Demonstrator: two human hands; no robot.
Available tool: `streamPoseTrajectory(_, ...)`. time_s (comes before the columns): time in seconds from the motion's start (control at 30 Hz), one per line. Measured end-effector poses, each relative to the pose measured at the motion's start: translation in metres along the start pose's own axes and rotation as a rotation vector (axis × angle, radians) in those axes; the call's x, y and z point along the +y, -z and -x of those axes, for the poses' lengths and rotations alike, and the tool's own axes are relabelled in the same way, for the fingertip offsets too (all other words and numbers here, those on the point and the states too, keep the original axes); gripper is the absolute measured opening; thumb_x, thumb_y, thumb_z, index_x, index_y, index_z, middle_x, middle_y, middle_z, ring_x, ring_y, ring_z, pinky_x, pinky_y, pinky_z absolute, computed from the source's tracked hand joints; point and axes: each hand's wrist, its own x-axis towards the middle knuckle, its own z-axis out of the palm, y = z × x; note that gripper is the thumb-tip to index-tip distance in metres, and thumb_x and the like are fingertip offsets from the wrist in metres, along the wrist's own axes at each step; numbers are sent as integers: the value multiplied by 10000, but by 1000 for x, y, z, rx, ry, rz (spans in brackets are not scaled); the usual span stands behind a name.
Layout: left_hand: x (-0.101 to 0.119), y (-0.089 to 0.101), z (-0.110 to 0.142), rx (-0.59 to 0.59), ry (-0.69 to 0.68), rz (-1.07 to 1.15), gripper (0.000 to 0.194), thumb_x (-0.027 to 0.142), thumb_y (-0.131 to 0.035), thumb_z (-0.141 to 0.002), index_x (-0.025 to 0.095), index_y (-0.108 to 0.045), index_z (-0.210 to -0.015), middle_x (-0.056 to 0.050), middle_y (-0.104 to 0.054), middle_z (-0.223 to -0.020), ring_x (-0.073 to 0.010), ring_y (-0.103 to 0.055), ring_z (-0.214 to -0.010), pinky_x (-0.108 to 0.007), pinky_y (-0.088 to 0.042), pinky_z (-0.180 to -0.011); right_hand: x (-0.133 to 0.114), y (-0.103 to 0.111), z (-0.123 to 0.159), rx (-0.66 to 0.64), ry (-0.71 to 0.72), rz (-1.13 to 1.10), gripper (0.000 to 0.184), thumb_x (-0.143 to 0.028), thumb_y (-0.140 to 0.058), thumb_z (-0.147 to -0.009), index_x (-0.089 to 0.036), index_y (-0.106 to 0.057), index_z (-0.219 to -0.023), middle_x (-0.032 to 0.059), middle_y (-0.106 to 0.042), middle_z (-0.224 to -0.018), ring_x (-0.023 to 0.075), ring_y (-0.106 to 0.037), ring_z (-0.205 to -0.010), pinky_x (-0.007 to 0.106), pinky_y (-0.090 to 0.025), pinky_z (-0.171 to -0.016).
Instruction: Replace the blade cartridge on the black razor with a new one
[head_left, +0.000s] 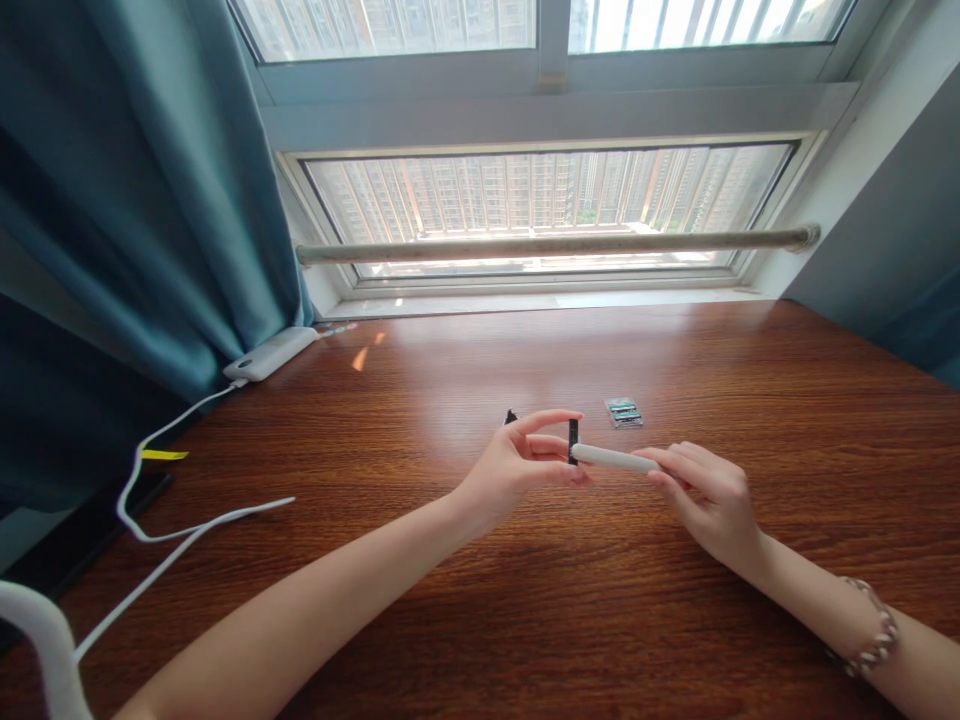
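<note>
White rod is up over the brown wooden table, pretty much mid-view, pinched at its 3 o'clock end by the right hand, thumb and fingertips closed on it. Its 9 o'clock end is right at a slim black piece, can't tell if they actually touch. Left hand has that piece upright between thumb and index, so those fingers are spread about as wide as it's tall. Little clear pack lies at 12 o'clock from the rod, white box with a cable around 10 by the curtain.
</note>
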Motion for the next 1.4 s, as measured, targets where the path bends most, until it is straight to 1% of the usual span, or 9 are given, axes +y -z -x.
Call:
streamPoseTrajectory(0.13,1,-1,1,25,1,-22,509,115,-722,-595,211,-556,-1066,-28,-691,-787,-186,-659,-711,-352,-481,-749,1,0,0,11,2,30,173,-214,-525,-808,-183,-640,-933,25,-622,-705,131,-531,-600,254,-394,-577)
streamPoseTrajectory(0.33,0,-1,1,2,-16,-8,493,96,-726,-586,201,-577,-1044,-35,-689,-815,-191,-657,-753,-363,-476,-779,3,-1,0,25,-15,70,170,-243,-526,-810,-192,-642,-924,22,-606,-668,133,-514,-585,254,-388,-572)
streamPoseTrajectory(0.5,-4,2,0,-9,-21,60,332,117,-676,-664,181,-621,-985,-46,-680,-833,-184,-663,-711,-345,-486,-739,4,-2,1,46,-49,87,173,-246,-523,-814,-182,-636,-929,22,-597,-662,136,-519,-593,255,-389,-582)
streamPoseTrajectory(0.67,-3,2,0,19,-5,7,350,121,-697,-639,153,-622,-980,-50,-683,-805,-185,-661,-706,-327,-485,-726,2,0,0,28,-29,23,179,-231,-514,-817,-180,-631,-943,31,-609,-693,139,-528,-604,258,-396,-577)
streamPoseTrajectory(0.77,-1,2,0,36,10,-50,270,138,-710,-623,109,-642,-883,-63,-686,-746,-180,-653,-721,-315,-478,-746,1,0,0,-5,-2,2,183,-228,-513,-815,-187,-634,-946,33,-617,-689,140,-531,-595,258,-399,-562)
streamPoseTrajectory(0.9,1,1,1,53,0,-90,196,167,-720,-609,105,-645,-780,-53,-678,-719,-176,-648,-706,-308,-484,-730,1,-1,0,47,-56,13,172,-237,-509,-819,-188,-635,-925,42,-637,-733,149,-552,-629,263,-417,-592)
streamPoseTrajectory(0.97,2,0,1,42,-3,-97,201,178,-715,-617,108,-642,-791,-60,-681,-745,-182,-651,-706,-315,-490,-722,1,-1,0,53,-66,-3,173,-237,-501,-824,-185,-633,-924,44,-638,-745,148,-554,-631,263,-419,-591)
streamPoseTrajectory(1.1,2,-1,2,25,8,-120,227,214,-700,-638,108,-632,-827,-81,-687,-746,-206,-658,-696,-353,-501,-708,0,-1,-1,-18,-16,-10,189,-247,-497,-824,-189,-636,-939,37,-631,-705,142,-551,-594,257,-412,-558)
streamPoseTrajectory(1.4,1,0,2,41,-51,-201,183,178,-672,-657,112,-658,-827,-72,-672,-767,-177,-643,-663,-305,-503,-656,0,-2,1,44,-108,-43,175,-247,-492,-830,-185,-636,-905,45,-659,-757,144,-579,-600,248,-436,-555)
